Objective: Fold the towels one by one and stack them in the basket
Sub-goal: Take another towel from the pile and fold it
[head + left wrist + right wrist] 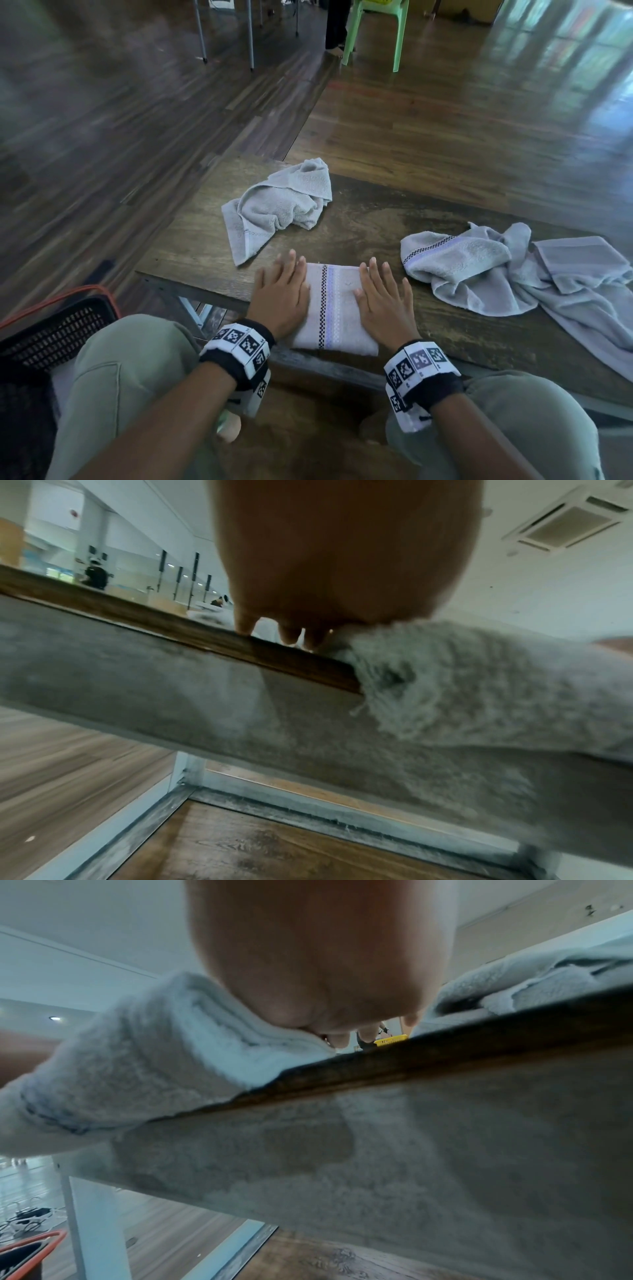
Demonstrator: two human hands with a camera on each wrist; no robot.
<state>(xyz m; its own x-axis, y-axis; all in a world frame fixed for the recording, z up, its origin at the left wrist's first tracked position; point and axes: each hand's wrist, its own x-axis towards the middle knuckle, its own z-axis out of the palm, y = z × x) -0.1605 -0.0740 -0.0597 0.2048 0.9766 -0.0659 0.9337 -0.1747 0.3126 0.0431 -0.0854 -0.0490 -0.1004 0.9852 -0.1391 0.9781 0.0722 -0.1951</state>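
Hands, left (281,297) and right (383,298), press flat on the folded towel (334,308) at the table's (376,219) near edge. Crumpled towels lie at its far-left corner (279,205) and right edge (479,270). Basket (51,329) sits off its left.

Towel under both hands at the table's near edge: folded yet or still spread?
Folded. The striped towel is a compact rectangle, layered edges showing in the right wrist view; left hand and right hand press it flat.
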